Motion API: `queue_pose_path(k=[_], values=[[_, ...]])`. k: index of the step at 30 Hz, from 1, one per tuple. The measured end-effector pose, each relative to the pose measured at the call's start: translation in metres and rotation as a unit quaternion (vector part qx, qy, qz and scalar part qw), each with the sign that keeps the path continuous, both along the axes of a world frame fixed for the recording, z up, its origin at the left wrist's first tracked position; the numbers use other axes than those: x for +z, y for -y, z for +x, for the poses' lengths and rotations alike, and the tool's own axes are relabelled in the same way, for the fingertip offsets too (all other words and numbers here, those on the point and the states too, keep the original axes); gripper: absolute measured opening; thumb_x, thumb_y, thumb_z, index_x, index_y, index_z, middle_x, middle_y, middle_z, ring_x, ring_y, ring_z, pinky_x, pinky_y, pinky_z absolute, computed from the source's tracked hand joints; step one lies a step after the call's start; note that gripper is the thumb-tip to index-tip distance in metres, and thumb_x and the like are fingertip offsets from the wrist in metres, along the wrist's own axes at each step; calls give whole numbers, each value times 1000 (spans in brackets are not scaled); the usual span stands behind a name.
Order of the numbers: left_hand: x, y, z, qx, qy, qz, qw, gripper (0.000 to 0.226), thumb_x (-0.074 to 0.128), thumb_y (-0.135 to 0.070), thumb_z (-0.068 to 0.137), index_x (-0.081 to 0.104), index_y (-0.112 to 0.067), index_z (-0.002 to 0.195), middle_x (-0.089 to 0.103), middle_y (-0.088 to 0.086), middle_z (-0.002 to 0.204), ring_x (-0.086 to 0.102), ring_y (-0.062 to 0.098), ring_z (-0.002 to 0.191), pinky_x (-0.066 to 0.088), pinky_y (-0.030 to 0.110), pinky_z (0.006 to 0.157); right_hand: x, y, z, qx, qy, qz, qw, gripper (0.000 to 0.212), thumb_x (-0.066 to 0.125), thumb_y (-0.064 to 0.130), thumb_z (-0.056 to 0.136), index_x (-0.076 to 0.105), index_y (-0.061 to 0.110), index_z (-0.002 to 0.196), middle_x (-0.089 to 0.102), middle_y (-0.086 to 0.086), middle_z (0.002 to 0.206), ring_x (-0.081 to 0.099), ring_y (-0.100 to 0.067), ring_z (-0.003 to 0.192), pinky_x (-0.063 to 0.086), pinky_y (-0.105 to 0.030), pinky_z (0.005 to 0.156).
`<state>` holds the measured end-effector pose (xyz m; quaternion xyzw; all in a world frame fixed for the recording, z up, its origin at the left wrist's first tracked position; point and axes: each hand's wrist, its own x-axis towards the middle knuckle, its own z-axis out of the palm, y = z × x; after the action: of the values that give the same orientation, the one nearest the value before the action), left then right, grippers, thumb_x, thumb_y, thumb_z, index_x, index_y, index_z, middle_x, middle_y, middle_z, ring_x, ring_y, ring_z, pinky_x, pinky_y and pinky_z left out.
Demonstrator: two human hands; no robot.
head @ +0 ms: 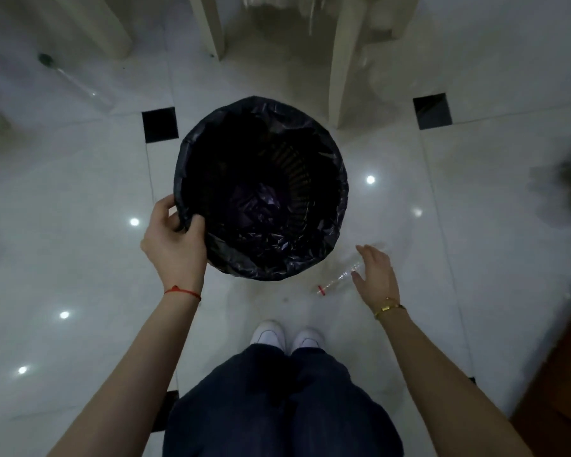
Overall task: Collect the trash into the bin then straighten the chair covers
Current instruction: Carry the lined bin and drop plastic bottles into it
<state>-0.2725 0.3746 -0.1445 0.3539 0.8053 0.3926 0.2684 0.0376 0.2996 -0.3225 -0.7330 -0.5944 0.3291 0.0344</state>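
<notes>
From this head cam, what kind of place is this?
Likely a banquet or dining hall: glossy tile floor with black insets, draped cream chair covers, a lined bin, and an empty bottle on the floor.

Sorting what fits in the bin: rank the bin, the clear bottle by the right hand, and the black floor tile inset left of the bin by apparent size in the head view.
1. Bin, largest by far.
2. Clear bottle and black floor tile inset: too close to rank. The bottle looks longer but thinner and is partly hidden by the right hand.

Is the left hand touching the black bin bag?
Touching. The head view shows the left hand pinching the rim of the black bin bag, thumb inside the edge and fingers curled round the outside.
</notes>
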Motion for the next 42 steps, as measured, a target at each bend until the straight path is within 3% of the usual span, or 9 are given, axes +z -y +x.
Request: queue_pose_path(k=[9,15,20,24,27,30,32,37,42], values=[[-50,-15,13,-2,-1,2,1000,26,61,-7,80,63,-21,101,66,-16,72,61,-8,64,53,19,70,-95,-4,21,252,78,10,965,84,79,1,49,54,10,128,55,-13,133,44,-42,128,19,-53,111],[-38,-10,11,28,10,-19,999,30,59,-6,79,64,-13,108,63,-17,66,58,-8,58,51,14,67,-57,-6,22,113,10,56,992,70,83,15,63,55,12,127,59,-11,125,52,-34,118,34,-47,107],[28,8,4,42,9,-46,998,28,58,-7,79,63,-17,105,62,-27,59,56,-7,58,56,29,77,62,4,19,-49,-107,87,989,68,84,20,68,53,14,128,57,-6,127,49,-20,118,35,-34,106],[106,19,-4,55,4,-59,997,30,58,-9,77,63,-15,107,65,-8,68,59,8,62,57,37,78,187,11,20,-148,-148,76,975,69,82,25,71,50,20,132,53,-1,130,47,-17,119,36,-33,104],[166,26,-9,50,-5,-74,996,30,58,-10,78,62,-16,106,68,4,75,59,15,66,55,32,78,286,7,13,-188,-167,92,963,69,81,28,72,48,20,132,53,3,127,48,-14,115,41,-33,99],[227,33,-9,40,-1,-72,997,30,58,-9,79,63,-14,108,72,6,83,62,16,72,46,8,72,383,-5,0,-217,-198,129,947,65,79,33,73,50,24,130,53,8,124,49,-8,112,44,-28,95],[269,35,-8,33,0,-70,997,30,59,-8,79,64,-14,108,73,7,86,64,18,75,41,3,68,444,-16,-13,-215,-223,150,939,62,77,35,74,50,28,129,54,9,125,50,-5,112,44,-21,92],[367,45,-6,13,19,-60,998,31,58,-6,79,63,-19,108,73,3,85,62,12,68,50,20,72,577,-49,-57,-159,-304,199,918,59,77,31,76,51,23,129,57,11,127,51,-4,119,43,-23,100],[437,50,-11,24,25,-34,999,31,60,-6,79,64,-19,106,72,-1,83,64,12,70,47,19,68,659,-76,-111,-58,-347,210,912,58,79,30,75,52,23,127,58,12,126,53,0,117,44,-17,97]])
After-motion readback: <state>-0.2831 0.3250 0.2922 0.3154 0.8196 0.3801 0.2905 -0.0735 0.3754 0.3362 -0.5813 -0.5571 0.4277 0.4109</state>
